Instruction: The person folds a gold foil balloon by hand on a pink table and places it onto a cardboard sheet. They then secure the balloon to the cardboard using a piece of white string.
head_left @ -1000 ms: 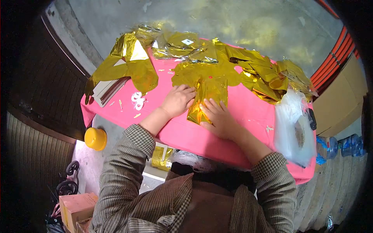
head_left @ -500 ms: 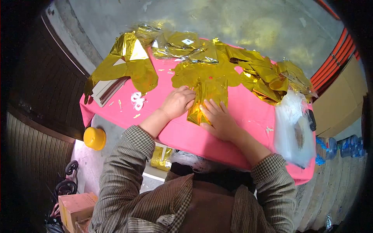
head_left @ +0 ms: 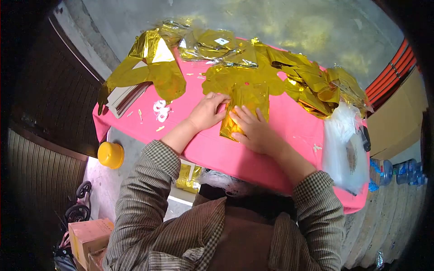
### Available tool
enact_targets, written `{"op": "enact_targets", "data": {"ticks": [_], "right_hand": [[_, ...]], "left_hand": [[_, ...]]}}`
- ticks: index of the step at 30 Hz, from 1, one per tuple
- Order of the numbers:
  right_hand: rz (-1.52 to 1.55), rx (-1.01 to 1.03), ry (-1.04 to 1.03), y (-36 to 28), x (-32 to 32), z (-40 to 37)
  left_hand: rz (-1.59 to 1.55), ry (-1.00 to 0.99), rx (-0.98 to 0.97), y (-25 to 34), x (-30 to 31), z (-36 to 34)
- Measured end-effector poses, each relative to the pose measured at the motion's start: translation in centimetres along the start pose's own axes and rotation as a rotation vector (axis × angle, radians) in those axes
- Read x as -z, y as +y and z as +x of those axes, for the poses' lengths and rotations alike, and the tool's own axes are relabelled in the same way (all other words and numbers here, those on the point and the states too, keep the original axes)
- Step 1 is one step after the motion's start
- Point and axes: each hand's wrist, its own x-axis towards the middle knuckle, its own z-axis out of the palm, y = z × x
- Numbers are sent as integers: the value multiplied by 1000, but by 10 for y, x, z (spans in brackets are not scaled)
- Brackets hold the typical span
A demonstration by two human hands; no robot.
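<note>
Rectangular gold foil piece (head_left: 251, 96) on pink tablecloth (head_left: 296, 124), 2 hands at it: right hand (head_left: 254, 130) spread flat on top; left hand (head_left: 209, 112) curled at left edge, can't tell if pinching.

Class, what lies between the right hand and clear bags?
From the right hand to clear bags, the head view shows pink cloth and a pale scrap.
</note>
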Motion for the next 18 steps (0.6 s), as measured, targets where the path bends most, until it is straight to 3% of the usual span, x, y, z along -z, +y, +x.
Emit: {"op": "enact_targets", "data": {"ticks": [7,10,12,18], "right_hand": [[-95,22,13,-2,-1,-1],[-104,19,10,-1,-1,0],[-108,14,13,-2,-2,0],[-111,34,54,0,-6,-2]], "left_hand": [[-72,-37,17,2,3,-2],[-84,64,-122,4,6,-5],[-192,-25,93,18,17,-15],[-74,-79,-7,39,29,-48]]}}
